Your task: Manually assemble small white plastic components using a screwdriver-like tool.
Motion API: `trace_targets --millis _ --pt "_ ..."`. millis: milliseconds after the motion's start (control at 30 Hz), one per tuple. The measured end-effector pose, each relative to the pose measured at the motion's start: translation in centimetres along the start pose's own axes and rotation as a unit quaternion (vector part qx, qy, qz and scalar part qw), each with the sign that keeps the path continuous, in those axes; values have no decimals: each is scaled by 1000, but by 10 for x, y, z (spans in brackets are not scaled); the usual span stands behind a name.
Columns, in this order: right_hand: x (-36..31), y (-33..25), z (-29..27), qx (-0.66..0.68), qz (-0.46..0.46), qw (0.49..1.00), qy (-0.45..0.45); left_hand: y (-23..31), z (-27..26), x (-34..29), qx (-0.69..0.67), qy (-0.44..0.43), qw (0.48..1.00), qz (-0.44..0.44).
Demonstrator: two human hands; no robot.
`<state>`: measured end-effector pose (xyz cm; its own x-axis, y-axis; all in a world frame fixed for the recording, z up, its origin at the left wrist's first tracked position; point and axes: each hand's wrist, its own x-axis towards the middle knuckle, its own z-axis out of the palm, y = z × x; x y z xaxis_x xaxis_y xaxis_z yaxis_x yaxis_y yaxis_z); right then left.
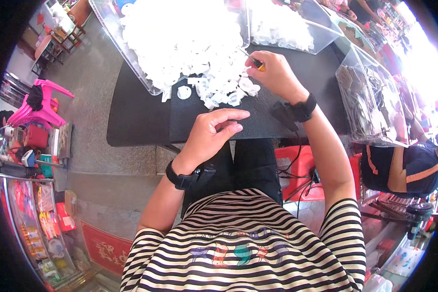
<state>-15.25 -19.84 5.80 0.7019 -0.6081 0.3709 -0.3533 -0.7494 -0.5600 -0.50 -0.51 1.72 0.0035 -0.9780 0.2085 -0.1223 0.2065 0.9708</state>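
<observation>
My right hand (277,77) is closed around a small screwdriver (260,65) with a yellow and black handle. Its thin metal shaft points up and left, toward the heap of white plastic parts (216,90) spilling onto the black table (199,127). Close to the table's front edge, my left hand (210,130) has its fingers stretched to the right and its thumb apart, with nothing visible between them. One round white part (184,92) lies at the left side of the heap. Glare washes out most of the pile.
A large clear bin (131,61) full of white parts stands at the far side, with another clear bin (321,41) to its right. At right, a clear box (357,92) holds thin parts beside a seated person (399,168). A pink stool (44,104) stands left.
</observation>
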Motion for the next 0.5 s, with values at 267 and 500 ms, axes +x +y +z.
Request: trace_targets --millis 267,500 --pt "-45 5 3 11 52 998 -35 -11 12 11 13 24 1000 -12" --pt "-62 2 -4 36 99 993 -47 -19 13 9 11 55 998 -10"
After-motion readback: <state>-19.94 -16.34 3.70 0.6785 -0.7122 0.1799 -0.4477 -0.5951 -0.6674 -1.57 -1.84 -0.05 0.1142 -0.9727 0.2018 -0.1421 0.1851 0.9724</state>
